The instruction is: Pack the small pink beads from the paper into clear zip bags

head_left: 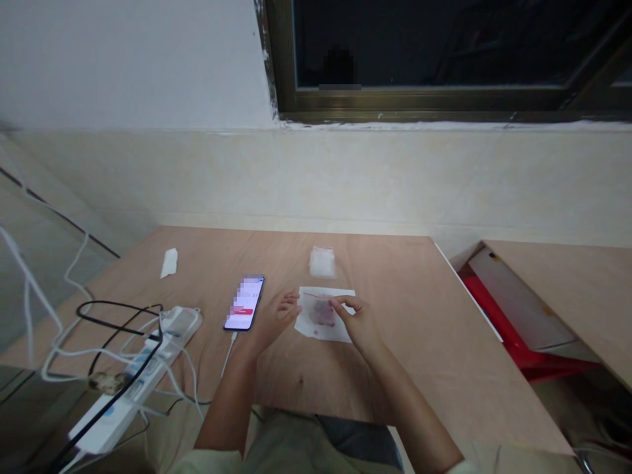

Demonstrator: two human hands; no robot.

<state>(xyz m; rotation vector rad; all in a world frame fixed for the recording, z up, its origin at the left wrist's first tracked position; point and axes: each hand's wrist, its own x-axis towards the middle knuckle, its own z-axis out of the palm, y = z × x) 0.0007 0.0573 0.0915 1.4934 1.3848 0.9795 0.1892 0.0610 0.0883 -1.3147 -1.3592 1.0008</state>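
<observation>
A clear plastic bag (322,312) with a red strip along its top and reddish contents lies on a white sheet of paper (316,329) on the wooden table (395,276). My right hand (356,320) is over the bag's right side, with thumb and fingers curled on it. My left hand (279,317) is at the paper's left edge, fingertips near the bag. A second small clear bag (322,262) lies farther back, beyond both hands.
A phone (244,303) with a white charging cable lies left of my left hand. Farther left are a white power strip (168,336), tangled black and white cables, and a crumpled tissue (168,263). Beyond the table's right edge is a red plastic frame (498,322).
</observation>
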